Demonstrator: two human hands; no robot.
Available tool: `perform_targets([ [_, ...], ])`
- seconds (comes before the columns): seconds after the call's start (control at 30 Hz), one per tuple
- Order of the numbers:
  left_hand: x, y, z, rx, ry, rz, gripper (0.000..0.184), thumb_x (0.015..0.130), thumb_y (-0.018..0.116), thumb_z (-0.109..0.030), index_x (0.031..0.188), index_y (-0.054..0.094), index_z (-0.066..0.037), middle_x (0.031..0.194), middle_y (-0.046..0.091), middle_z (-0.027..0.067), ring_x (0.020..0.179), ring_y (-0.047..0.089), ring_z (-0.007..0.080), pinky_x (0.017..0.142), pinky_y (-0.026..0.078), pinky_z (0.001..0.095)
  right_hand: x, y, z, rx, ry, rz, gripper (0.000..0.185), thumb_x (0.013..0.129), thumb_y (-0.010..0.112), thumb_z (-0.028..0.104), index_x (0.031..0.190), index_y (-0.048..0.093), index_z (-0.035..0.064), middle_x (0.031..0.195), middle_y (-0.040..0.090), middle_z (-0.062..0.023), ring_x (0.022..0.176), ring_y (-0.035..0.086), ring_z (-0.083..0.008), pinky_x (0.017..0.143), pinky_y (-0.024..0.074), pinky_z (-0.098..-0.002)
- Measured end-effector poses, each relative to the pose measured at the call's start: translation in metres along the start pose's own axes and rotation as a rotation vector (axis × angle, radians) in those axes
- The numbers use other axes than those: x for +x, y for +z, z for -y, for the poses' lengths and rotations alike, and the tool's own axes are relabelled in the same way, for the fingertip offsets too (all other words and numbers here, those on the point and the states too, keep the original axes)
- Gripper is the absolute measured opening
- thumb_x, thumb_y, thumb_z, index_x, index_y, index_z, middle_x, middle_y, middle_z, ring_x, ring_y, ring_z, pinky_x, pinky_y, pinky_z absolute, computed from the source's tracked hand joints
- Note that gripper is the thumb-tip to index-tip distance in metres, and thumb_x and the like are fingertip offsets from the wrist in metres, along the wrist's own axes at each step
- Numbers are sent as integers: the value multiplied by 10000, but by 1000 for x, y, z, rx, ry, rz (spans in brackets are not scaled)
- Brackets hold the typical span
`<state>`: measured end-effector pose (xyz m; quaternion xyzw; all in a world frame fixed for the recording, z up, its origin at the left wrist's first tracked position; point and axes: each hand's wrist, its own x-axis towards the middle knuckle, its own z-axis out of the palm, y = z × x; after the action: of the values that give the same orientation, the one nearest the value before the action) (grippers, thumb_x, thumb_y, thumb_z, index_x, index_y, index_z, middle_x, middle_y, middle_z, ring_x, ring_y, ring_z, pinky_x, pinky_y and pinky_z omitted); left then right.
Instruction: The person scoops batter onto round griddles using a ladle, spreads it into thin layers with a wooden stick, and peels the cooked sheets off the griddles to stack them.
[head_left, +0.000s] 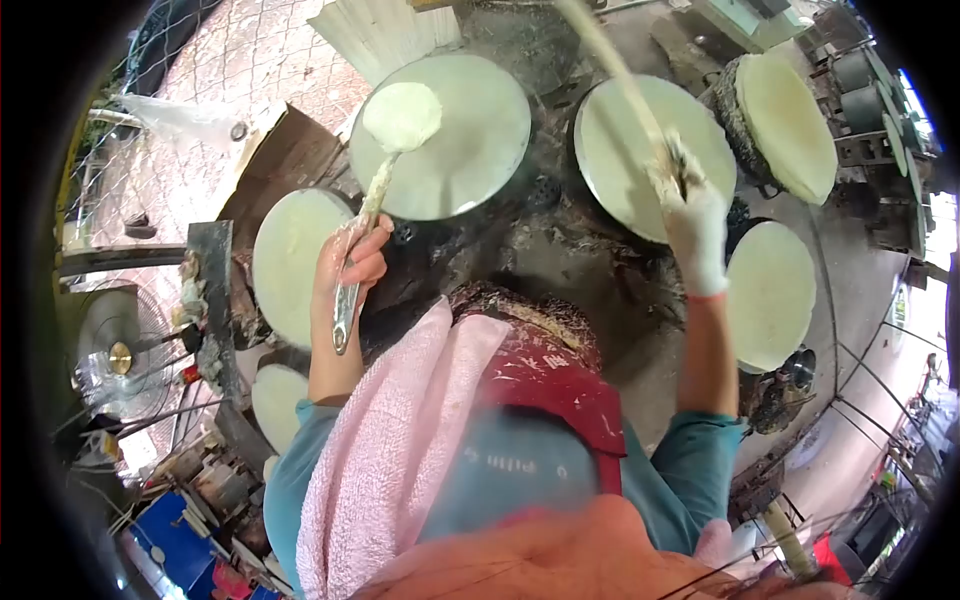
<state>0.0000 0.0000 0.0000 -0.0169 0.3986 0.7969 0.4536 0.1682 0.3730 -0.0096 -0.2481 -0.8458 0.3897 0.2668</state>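
My left hand (350,256) is bare and wrapped round the metal handle of a batter-coated ladle (402,117). The ladle's round, pale end is over the upper-left part of a round griddle (465,150) coated in pale batter. My right hand (692,215), in a white glove, is closed round a long pale stick (622,75) that slants up and left, blurred along its length. It is over the lower right of a second pale-coated round griddle (620,150). What the stick's lower end touches is hidden by the glove.
Smaller pale rounds lie at the left (300,265) and right (770,300). A thick pale round (787,128) stands tilted at the upper right. A cardboard box (285,165), a fan (120,350) and wire mesh (190,50) are on the left.
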Motion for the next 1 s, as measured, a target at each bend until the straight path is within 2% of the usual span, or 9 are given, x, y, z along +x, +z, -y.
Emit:
perform_targets([
  [0.03,5,0,-8,49,0,-36,325,994,428,-221,1020,495,96,597,373,-35,324,282,12,324,203,180,-1,20,-34,403,423,48,455,864,681,210,1244,548,-2,856,667,-59,749,617,-83,648,495,-236],
  [0.07,10,-2,-14,97,-6,-75,325,991,435,-222,1010,501,96,597,374,-30,323,278,15,317,203,181,-7,45,-67,605,450,-5,501,862,693,238,1257,522,-18,851,631,-21,744,586,-75,642,490,-230],
  [0.2,33,-24,-30,100,-37,-35,332,982,460,-231,982,520,96,584,369,-15,319,276,31,316,214,180,8,125,-92,0,474,66,826,684,815,439,1278,472,-21,952,649,-139,837,635,-209,765,512,-313],
  [0.3,52,-31,-40,145,-71,-21,335,982,463,-241,987,522,89,577,368,-18,310,269,34,314,219,187,36,169,-77,-509,529,111,1009,700,801,398,1439,237,5,1203,476,-251,1007,562,-338,841,490,-368],
  [0.4,65,-33,-43,137,-99,-18,334,986,455,-249,1001,522,78,567,373,-20,298,272,44,303,222,196,43,187,-111,-624,464,136,957,771,716,353,1475,151,32,1319,388,-274,1138,485,-371,934,446,-391],
  [0.47,77,-36,-45,125,-125,19,329,989,449,-243,1007,520,78,559,373,-18,291,270,50,296,220,200,41,188,-139,-717,365,100,728,842,616,296,1441,279,57,1280,490,-206,1116,525,-362,925,461,-410],
  [0.63,101,-28,-47,222,-174,10,315,989,453,-239,982,527,67,539,357,-13,284,244,58,283,192,207,70,105,-102,-838,373,59,463,825,554,155,1286,515,167,1000,657,-119,923,618,-322,802,509,-417],
  [0.93,139,28,-19,225,-201,89,326,983,456,-248,996,524,71,563,361,-18,310,249,44,306,193,202,233,-137,-67,-923,-94,-108,374,746,647,277,1068,655,86,899,680,-187,780,654,-330,709,518,-397],
  [1.0,150,39,-1,192,-178,138,329,983,456,-245,1002,518,77,567,366,-14,309,254,46,307,197,199,271,-202,-61,-731,-91,-113,430,712,704,269,1049,661,5,1016,682,-163,924,657,-272,824,490,-347],
])
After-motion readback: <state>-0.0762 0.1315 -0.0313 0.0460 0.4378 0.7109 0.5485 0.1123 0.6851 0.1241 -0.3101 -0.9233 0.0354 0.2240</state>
